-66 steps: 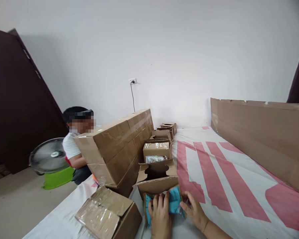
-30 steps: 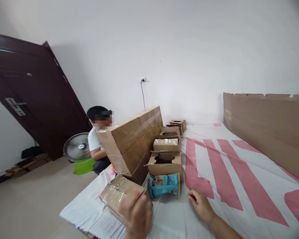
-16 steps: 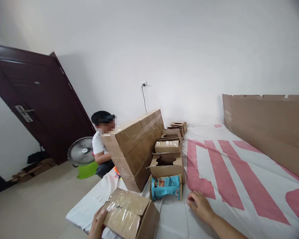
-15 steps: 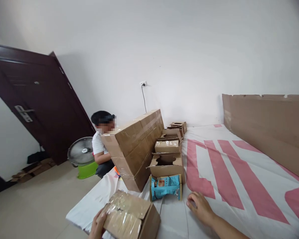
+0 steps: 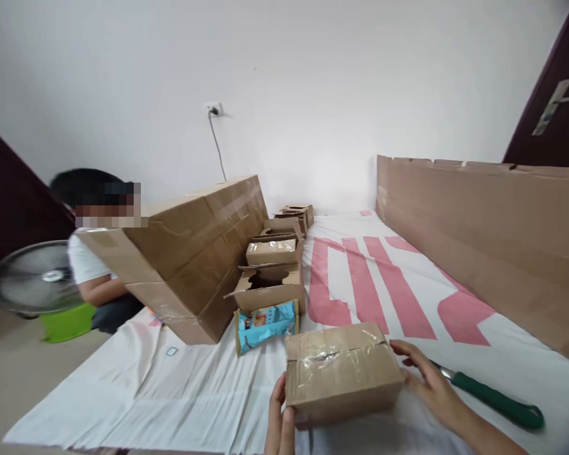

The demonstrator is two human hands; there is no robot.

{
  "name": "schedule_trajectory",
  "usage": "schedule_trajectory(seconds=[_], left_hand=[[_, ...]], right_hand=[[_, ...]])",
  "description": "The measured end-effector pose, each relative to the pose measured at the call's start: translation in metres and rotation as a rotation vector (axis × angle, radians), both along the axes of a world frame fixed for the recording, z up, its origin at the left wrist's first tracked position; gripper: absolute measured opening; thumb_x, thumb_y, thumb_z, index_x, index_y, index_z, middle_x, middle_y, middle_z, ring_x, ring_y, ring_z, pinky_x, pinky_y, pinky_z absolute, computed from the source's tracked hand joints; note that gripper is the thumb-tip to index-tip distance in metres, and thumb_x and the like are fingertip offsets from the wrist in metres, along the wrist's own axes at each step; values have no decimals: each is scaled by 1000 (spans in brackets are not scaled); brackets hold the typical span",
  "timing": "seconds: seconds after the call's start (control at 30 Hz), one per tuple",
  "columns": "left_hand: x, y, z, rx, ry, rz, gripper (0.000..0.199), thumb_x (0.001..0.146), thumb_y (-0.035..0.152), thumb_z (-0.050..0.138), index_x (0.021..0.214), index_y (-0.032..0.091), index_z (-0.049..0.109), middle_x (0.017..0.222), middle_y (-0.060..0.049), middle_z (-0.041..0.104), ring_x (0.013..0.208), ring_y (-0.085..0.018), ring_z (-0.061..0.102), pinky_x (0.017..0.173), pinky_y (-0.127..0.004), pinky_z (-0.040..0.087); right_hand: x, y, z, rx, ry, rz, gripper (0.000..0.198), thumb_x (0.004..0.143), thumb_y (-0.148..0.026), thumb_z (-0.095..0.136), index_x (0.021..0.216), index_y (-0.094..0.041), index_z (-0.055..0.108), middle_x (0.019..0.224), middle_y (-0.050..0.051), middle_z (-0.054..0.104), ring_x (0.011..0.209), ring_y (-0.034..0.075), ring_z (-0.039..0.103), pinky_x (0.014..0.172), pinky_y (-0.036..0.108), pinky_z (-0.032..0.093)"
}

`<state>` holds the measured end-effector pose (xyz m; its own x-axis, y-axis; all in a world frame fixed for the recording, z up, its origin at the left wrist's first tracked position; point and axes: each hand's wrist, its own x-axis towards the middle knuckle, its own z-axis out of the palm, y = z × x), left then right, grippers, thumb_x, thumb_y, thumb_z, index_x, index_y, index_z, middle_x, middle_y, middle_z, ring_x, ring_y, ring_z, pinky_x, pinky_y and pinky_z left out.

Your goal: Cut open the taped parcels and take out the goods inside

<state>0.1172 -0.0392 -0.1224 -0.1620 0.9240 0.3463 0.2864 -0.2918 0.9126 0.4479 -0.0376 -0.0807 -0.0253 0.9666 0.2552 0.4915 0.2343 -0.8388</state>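
A taped cardboard box [image 5: 341, 373] lies on the cloth-covered table close in front of me. My left hand [image 5: 279, 420] grips its left end, with the fingers along the side. At the opposite end, my right hand [image 5: 424, 379] has its fingers against the box's right side. Clear tape runs over the top seam. Beside my right wrist lies a tool with a dark green handle [image 5: 497, 398]; my hand hides part of its metal end. A blue snack packet [image 5: 267, 323] in an open carton sits just beyond the box.
Open cardboard cartons [image 5: 268, 284] run in a row toward the wall. Left of them leans a stack of sealed boxes [image 5: 199, 253]. A cardboard panel [image 5: 478, 234] stands along the right side. A person [image 5: 95, 265] crouches at left, near a fan [image 5: 33, 278].
The box has moved right across the table, in front of the packet. My right hand has come to its right side. The view has turned right, and the green-handled tool now shows.
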Motion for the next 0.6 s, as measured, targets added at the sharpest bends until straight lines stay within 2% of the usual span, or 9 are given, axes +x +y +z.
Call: schedule_trajectory(seconds=[0.07, 0.13, 0.2, 0.3, 0.4, 0.47, 0.53, 0.6], left_hand=[[16, -7, 6, -28, -38, -28, 50, 94, 46, 33, 139, 28, 37, 136, -10, 53, 123, -27, 53, 90, -41, 52], [26, -7, 17, -13, -39, -48, 51, 92, 49, 36, 138, 27, 37, 140, -12, 49, 128, -29, 48, 93, -43, 49], [31, -2, 32, 26, -3, -85, 54, 90, 55, 40, 135, 26, 41, 144, -13, 43, 134, -31, 39, 97, -45, 44], [36, 8, 52, 57, 3, -140, 55, 86, 58, 47, 129, 24, 44, 147, -15, 38, 137, -33, 34, 104, -50, 37], [38, 19, 63, 73, -9, -178, 45, 85, 51, 54, 120, 24, 47, 150, -15, 33, 140, -33, 30, 109, -54, 29], [38, 25, 64, 54, 9, -221, 40, 86, 48, 54, 117, 24, 47, 152, -15, 30, 142, -33, 26, 111, -55, 27], [37, 31, 59, 47, 12, -263, 41, 87, 49, 51, 119, 24, 45, 155, -15, 25, 144, -32, 22, 112, -56, 25], [38, 34, 52, 75, -12, -283, 43, 89, 51, 47, 123, 24, 41, 156, -14, 20, 145, -31, 17, 113, -56, 22]], right_hand=[[34, -7, 3, 43, -165, -128, 37, 90, -46, 47, 114, -23, 62, 119, 12, 64, 111, 26, 59, 95, 43, 49], [63, -16, -4, 110, -364, -231, 33, 88, -45, 50, 104, -22, 67, 113, 12, 67, 109, 28, 60, 95, 46, 48], [85, -26, -17, 142, -554, -313, 31, 84, -44, 54, 100, -22, 69, 108, 12, 68, 105, 31, 60, 91, 49, 48], [103, -37, -39, 96, -727, -369, 29, 81, -37, 55, 100, -20, 70, 100, 12, 69, 94, 31, 62, 81, 49, 51], [107, -41, -52, 67, -756, -350, 28, 81, -31, 51, 100, -20, 69, 94, 12, 68, 85, 29, 62, 77, 45, 52], [105, -39, -51, 75, -711, -330, 28, 82, -30, 49, 100, -21, 68, 92, 11, 65, 85, 27, 63, 78, 43, 53], [104, -34, -42, 112, -644, -351, 28, 86, -32, 46, 104, -21, 65, 95, 10, 63, 88, 26, 63, 80, 40, 53], [101, -27, -22, 177, -589, -400, 30, 90, -34, 42, 110, -21, 60, 101, 10, 61, 94, 25, 63, 83, 40, 52]])
